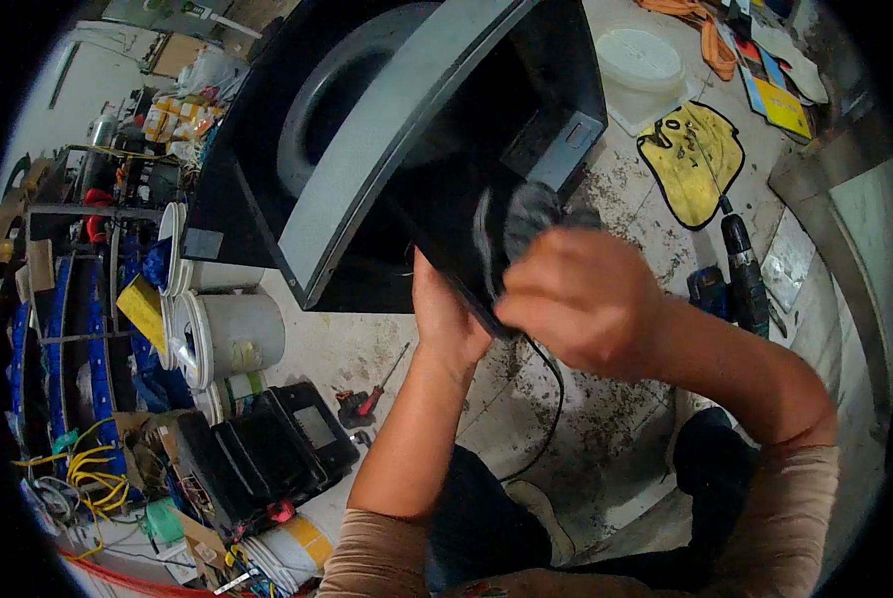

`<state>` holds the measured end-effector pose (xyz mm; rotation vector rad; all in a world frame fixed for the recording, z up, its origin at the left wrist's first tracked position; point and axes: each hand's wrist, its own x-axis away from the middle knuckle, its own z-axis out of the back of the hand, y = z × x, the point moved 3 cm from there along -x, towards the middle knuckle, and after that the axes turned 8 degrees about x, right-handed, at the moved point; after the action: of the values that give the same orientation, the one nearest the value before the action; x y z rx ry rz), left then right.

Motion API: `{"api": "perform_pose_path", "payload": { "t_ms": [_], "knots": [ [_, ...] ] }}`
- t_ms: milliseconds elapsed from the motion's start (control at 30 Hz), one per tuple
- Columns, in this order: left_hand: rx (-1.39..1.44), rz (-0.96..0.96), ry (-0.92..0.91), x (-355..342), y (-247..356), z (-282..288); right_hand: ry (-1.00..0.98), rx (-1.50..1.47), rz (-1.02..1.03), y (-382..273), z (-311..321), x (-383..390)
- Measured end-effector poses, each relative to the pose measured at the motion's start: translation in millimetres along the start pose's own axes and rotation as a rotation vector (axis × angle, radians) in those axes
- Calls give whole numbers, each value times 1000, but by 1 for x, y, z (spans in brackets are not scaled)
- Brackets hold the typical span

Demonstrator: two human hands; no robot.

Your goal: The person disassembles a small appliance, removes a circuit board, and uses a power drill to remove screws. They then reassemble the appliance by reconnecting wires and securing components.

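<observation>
Left hand pressed flat under the black panel's lower edge; right hand closed around a dark round part on that panel; screwdriver on the floor below it.

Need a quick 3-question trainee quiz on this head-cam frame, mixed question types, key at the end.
1. True or false: the left hand is pressed against the lower edge of the big black housing.
2. Multiple choice: what lies on the floor just right of the right hand? A) cordless drill B) broom C) ladder
3. Fill in: the red-handled screwdriver lies on the floor beside the left ____.

Key
1. True; the palm backs the housing's edge.
2. A; the cordless drill lies below the yellow cloth.
3. Forearm.
</observation>
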<state>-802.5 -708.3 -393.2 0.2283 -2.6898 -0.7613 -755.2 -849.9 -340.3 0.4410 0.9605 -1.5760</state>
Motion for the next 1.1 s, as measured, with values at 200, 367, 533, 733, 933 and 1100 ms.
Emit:
{"api": "perform_pose_path", "payload": {
  "t_ms": [200, 367, 533, 733, 933, 1100],
  "knots": [
    [38, 70, -31, 30, -31, 4, -343, 164, 154, -29, 14, 52],
    [-26, 245, 83, 61, -64, 5, -383, 156, 119, -66, 23, 78],
    [68, 283, -83, 59, -71, -4, -331, 78, 19, -80, 12, 82],
    [-5, 203, 55, 49, -63, 6, 193, -180, -493, -31, 79, 67],
    [295, 256, -115, 43, -65, 2, 418, -393, -1183, -1, 99, 89],
    [175, 260, -122, 42, -65, 11, 336, -565, -1222, -3, 79, 91]
  ]
}}
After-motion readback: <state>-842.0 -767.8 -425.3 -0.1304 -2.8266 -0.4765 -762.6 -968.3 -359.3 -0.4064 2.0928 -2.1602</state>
